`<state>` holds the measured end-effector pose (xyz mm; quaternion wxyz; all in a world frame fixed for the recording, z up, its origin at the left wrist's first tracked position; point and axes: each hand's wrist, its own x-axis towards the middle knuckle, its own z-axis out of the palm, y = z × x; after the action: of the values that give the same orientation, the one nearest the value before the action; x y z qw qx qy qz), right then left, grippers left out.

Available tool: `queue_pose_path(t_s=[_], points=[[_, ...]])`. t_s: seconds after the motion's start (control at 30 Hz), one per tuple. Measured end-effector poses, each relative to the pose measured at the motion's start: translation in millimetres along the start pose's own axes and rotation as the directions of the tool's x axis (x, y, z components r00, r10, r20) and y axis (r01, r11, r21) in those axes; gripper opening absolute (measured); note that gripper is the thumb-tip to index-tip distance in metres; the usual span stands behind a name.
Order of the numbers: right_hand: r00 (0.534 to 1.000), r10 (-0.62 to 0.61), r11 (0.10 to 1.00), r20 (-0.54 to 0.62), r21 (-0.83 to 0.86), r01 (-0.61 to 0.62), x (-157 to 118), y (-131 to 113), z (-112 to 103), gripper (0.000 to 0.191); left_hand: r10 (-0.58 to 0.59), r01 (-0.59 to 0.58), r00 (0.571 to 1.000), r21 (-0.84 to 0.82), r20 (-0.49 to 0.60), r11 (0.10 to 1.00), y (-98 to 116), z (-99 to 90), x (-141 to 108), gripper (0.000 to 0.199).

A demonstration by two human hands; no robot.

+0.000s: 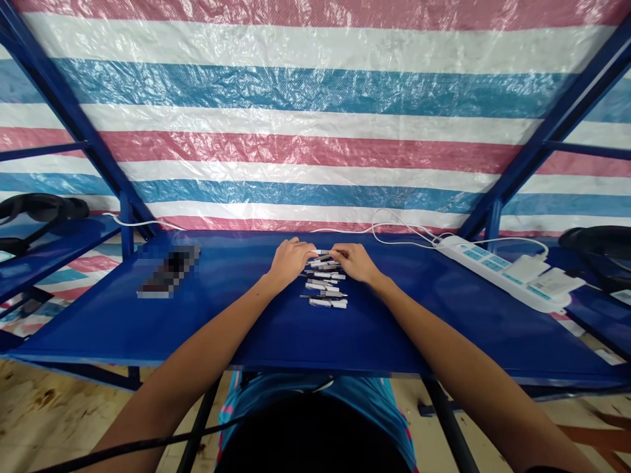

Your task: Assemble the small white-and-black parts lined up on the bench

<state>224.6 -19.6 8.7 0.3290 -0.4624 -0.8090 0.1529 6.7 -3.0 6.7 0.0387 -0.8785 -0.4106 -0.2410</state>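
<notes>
Pen-like white and black parts (323, 286): laid crosswise in a tight column on the blue desk (236, 325), just below and between the left grip (290, 259) and right grip (353, 263). Both grips curve inward, nearly together, over the topmost pieces; clamping cannot be told. The compact column appears to keep every piece within both grips' reach.

Tarp (315, 131) at top of frame: horizontal pink, white, blue stripes, pink faded. Tabletop (236, 328), frame struts (64, 112) deep blue. Pen-shaped pieces (323, 284) white and black. Power strip (497, 272) white, teal-blue panels.

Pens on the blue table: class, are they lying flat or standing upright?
Lying flat: the white-and-black pens rest side by side on the blue table.
</notes>
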Motion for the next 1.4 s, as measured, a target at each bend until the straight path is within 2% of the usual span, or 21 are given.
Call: queue_pose_path(t_s=[0.2,0.37,0.47,0.57,0.77,0.87,1.03,1.27,1.4], points=[[0.999,0.036,0.998,-0.006,0.061,-0.035,0.9,-1.5,-0.9,0.036,0.023,-0.021,0.998,0.036,-0.058,0.999,0.9,-1.0,0.5,0.034],[0.998,0.017,0.999,-0.058,0.045,-0.014,0.3,-2.4,0.3,0.037,-0.087,0.083,0.976,-0.032,-0.198,0.996,2.2,-4.7,1.5,0.024],[0.997,-0.001,1.0,-0.073,0.028,0.003,0.4,-1.8,1.3,0.036,-0.202,0.172,0.946,-0.137,-0.254,0.976,1.7,-7.6,2.0,0.023],[0.996,-0.01,1.0,-0.093,0.008,0.011,1.4,1.6,2.7,0.034,-0.285,0.214,0.925,-0.273,-0.252,0.938,1.7,-10.1,2.1,0.019],[0.988,-0.013,1.0,-0.155,-0.007,0.012,3.0,10.4,4.9,0.029,-0.368,0.176,0.884,-0.524,-0.287,0.833,4.4,-12.8,1.7,0.012],[0.983,-0.022,1.0,-0.182,-0.011,0.02,2.8,11.8,6.2,0.027,-0.434,0.124,0.855,-0.702,-0.284,0.702,4.9,-11.4,2.1,0.014],[0.977,-0.055,0.999,-0.205,-0.01,0.054,2.3,9.3,9.9,0.024,-0.523,0.058,0.831,-0.907,-0.187,0.416,3.4,-6.6,6.2,0.023],[0.985,-0.085,0.996,-0.152,-0.024,0.083,-1.6,-1.0,8.7,0.033,-0.667,-0.016,0.744,-0.999,-0.032,0.03,-0.3,-7.6,12.6,0.033],[0.988,-0.047,0.999,-0.145,-0.022,0.044,-2.7,1.7,7.1,0.043,-0.72,-0.007,0.691,-0.995,0.069,-0.103,-12.9,-8.5,12.3,0.039]])
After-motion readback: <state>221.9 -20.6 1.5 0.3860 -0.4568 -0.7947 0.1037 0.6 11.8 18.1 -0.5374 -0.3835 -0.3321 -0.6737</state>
